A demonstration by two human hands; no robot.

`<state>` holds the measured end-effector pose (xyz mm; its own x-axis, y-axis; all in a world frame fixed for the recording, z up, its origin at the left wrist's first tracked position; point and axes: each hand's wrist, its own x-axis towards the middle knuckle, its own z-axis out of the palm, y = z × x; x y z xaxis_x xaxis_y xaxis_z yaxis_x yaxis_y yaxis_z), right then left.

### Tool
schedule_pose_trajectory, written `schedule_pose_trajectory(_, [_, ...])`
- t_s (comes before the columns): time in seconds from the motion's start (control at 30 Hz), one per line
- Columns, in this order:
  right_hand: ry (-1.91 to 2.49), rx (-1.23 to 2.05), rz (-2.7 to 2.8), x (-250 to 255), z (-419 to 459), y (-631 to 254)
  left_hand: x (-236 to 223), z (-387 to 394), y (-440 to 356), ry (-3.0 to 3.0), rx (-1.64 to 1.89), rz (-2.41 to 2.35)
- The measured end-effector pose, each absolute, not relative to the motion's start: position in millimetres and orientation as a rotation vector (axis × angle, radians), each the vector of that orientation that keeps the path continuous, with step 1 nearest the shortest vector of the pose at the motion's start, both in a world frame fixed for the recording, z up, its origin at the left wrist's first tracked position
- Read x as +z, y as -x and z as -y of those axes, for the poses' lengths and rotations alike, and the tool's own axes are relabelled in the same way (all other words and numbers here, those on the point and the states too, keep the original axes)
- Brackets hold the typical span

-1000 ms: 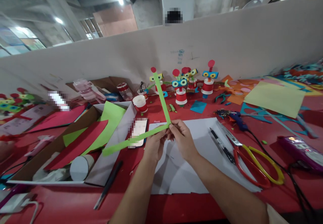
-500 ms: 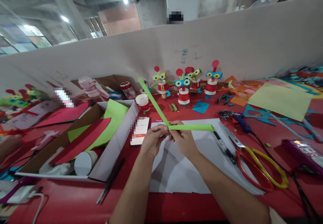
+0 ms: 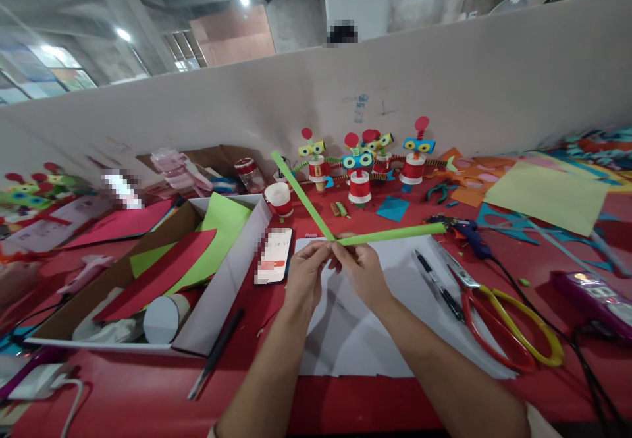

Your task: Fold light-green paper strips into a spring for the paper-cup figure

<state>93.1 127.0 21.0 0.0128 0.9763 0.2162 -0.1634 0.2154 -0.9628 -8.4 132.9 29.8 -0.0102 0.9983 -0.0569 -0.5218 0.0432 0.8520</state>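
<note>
Two long green paper strips meet at a corner between my fingertips, above the white paper sheets (image 3: 355, 332). One green paper strip (image 3: 301, 194) runs up and to the left. The other green strip (image 3: 395, 234) points right, its far end near the glue gun (image 3: 467, 237). My left hand (image 3: 309, 270) pinches the strips at their joint. Beside it, my right hand (image 3: 360, 267) is closed on the same corner, thumb and fingers pressed together. How the strips are folded or joined there is hidden by the fingers.
Left stands a box (image 3: 222, 280) of coloured paper, beside a phone (image 3: 274, 257). Scissors (image 3: 513, 326) and a black pen (image 3: 439, 286) lie right. Paper-cup robot figures (image 3: 359, 188) and a white cup (image 3: 279, 199) stand behind. Another person's hand (image 3: 20, 283) shows far left.
The right-hand strip has swung upward and reaches farther right, its tip now in front of the glue gun. Both hands have shifted slightly right and up, still pinching the corner.
</note>
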Motion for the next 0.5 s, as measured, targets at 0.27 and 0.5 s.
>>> schedule_pose_trajectory(0.27, [0.973,1.123,1.058,22.4,-129.4,-93.7,16.4,-136.0,10.6,-0.711,1.428,-0.874])
schedule_pose_trajectory(0.5, [1.012,1.139,1.055,23.4,-135.3,-99.9,21.3,-133.9,12.7,-0.72,1.319,-0.856])
